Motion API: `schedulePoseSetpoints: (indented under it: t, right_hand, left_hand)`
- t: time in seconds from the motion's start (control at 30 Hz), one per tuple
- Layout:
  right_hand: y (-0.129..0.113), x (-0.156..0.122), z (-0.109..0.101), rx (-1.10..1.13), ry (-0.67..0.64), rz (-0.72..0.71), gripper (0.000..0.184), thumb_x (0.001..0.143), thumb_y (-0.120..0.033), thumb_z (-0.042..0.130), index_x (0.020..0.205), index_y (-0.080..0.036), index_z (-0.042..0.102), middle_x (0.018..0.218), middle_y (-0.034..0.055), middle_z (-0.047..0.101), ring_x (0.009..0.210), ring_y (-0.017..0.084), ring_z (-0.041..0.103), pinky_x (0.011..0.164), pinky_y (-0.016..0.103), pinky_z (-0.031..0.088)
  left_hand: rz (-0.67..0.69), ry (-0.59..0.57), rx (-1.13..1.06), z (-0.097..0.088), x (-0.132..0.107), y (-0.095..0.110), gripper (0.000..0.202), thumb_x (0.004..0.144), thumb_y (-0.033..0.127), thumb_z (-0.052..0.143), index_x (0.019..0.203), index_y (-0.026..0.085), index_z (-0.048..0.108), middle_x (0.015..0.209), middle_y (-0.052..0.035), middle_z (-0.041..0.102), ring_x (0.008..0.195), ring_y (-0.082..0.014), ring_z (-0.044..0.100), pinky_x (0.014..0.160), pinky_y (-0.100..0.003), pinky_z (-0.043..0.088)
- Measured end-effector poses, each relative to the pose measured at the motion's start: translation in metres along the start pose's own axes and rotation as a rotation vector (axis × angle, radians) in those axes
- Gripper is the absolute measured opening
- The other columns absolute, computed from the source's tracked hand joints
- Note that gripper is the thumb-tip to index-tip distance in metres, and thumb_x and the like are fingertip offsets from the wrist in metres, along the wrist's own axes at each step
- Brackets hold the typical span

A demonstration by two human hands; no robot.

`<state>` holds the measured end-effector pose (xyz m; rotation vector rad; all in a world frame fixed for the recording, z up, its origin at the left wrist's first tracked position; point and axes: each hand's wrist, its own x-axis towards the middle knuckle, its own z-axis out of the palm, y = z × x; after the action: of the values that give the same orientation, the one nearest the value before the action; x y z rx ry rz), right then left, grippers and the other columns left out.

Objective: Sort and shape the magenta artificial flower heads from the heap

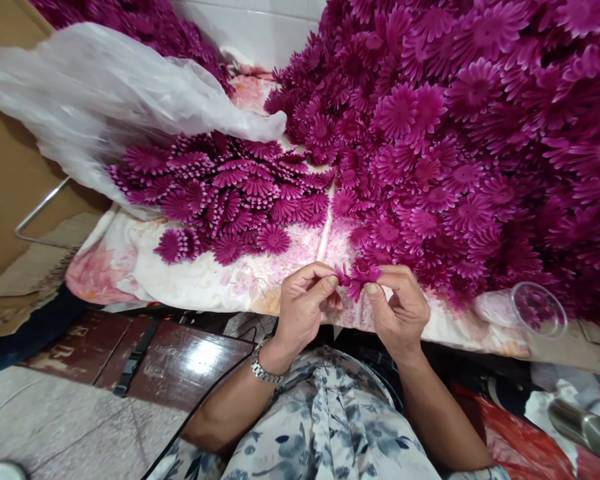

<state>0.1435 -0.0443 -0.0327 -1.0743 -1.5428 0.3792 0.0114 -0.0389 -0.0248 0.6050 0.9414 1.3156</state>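
Between my two hands, over the front edge of the cloth-covered table (253,290), is a magenta artificial flower petal piece (359,281). My left hand (305,310) pinches its left side between thumb and forefinger. On the other side, my right hand (400,308) grips it the same way. Just beyond my left hand lies a pile of stacked petal layers (240,193), some in tight bundles. A much larger heap of loose, opened flowers (445,153) rises beyond my right hand.
A clear plastic bag (115,93) lies over the back left of the stacked petals. At the front right, a transparent plastic cup (537,310) rests on its side. A cardboard box (10,167) stands at the left. Below are a dark red box (190,360) and a metal cylinder (585,430).
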Motion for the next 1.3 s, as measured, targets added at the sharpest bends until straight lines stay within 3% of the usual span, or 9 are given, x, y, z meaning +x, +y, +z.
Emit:
schedulePoseSetpoints:
  t: [0.3,0.53,0.63,0.73,0.87,0.93,1.0,1.17,1.3]
  right_hand:
    - [0.009,0.004,-0.016,0.031,0.327,0.088,0.003,0.081,-0.019,0.058,0.079,-0.021,0.058,0.075,0.0003,0.055,0.07,0.014,0.055,0.062,0.028,0.043]
    - [0.008,0.001,-0.028,0.025,0.151,0.125,0.008,0.081,-0.015,0.059,0.086,-0.021,0.061,0.076,-0.001,0.059,0.074,0.012,0.057,0.065,0.025,0.045]
    - [0.009,-0.003,-0.028,0.037,0.113,0.17,0.006,0.082,-0.017,0.058,0.086,-0.02,0.06,0.079,-0.0001,0.059,0.074,0.013,0.058,0.065,0.026,0.047]
    - [0.007,-0.004,-0.029,-0.026,0.072,0.154,0.006,0.082,-0.018,0.058,0.087,-0.02,0.059,0.084,0.0024,0.059,0.08,0.015,0.059,0.068,0.031,0.048]
    - [0.0,-0.002,-0.026,-0.235,0.024,-0.109,0.017,0.08,-0.014,0.06,0.094,-0.022,0.058,0.092,0.0054,0.061,0.086,0.017,0.06,0.073,0.034,0.051]
    - [-0.002,-0.003,-0.023,-0.324,-0.017,-0.244,0.021,0.078,-0.013,0.063,0.095,-0.024,0.058,0.095,0.0064,0.061,0.087,0.018,0.059,0.072,0.034,0.052]
    - [-0.004,-0.006,-0.019,-0.364,-0.09,-0.335,0.023,0.076,-0.012,0.064,0.095,-0.024,0.058,0.097,0.0073,0.062,0.088,0.019,0.059,0.073,0.035,0.052]
    - [-0.004,-0.012,-0.012,-0.356,-0.265,-0.371,0.017,0.076,-0.013,0.063,0.091,-0.022,0.062,0.102,0.0095,0.063,0.09,0.02,0.058,0.077,0.037,0.052]
    - [-0.007,-0.01,-0.01,-0.272,-0.294,-0.332,0.014,0.077,-0.015,0.063,0.09,-0.02,0.062,0.102,0.0111,0.063,0.091,0.021,0.059,0.076,0.038,0.051]
  left_hand:
    - [0.15,0.115,0.078,-0.008,0.006,0.006,0.016,0.068,0.026,0.071,0.066,0.017,0.058,0.054,0.005,0.053,0.042,-0.0048,0.045,0.038,-0.016,0.038]
    - [0.283,0.043,0.343,-0.004,0.037,0.011,0.009,0.074,0.018,0.064,0.081,0.017,0.068,0.067,0.0011,0.062,0.056,-0.0078,0.055,0.054,-0.019,0.045]
    - [0.404,-0.001,0.599,-0.004,0.047,0.016,0.026,0.073,0.014,0.061,0.097,0.02,0.069,0.092,-0.0033,0.068,0.085,-0.0143,0.061,0.081,-0.028,0.048]
    - [0.578,0.096,0.762,-0.006,0.034,0.022,0.025,0.075,0.015,0.06,0.097,0.022,0.069,0.105,-0.0041,0.066,0.106,-0.0182,0.055,0.095,-0.03,0.04]
    - [0.172,-0.135,0.633,-0.003,0.001,0.019,0.023,0.082,0.035,0.058,0.073,0.017,0.068,0.068,-0.0022,0.063,0.064,-0.014,0.057,0.062,-0.024,0.046]
    - [-0.076,-0.24,0.44,-0.001,-0.008,0.013,0.038,0.082,0.047,0.054,0.065,0.015,0.066,0.06,-0.0022,0.061,0.057,-0.0131,0.055,0.056,-0.024,0.045]
    - [-0.23,-0.222,0.252,0.001,-0.011,0.009,0.037,0.078,0.05,0.058,0.067,0.015,0.067,0.06,-0.0017,0.062,0.056,-0.0126,0.056,0.055,-0.024,0.046]
    - [-0.194,0.01,0.06,0.001,-0.007,0.009,0.023,0.064,0.035,0.075,0.078,0.016,0.073,0.066,-0.0015,0.068,0.058,-0.0101,0.057,0.057,-0.021,0.047]
    - [-0.121,0.014,0.033,-0.004,-0.008,0.009,0.018,0.068,0.032,0.073,0.077,0.017,0.074,0.07,-0.0021,0.071,0.061,-0.0097,0.06,0.06,-0.019,0.048]
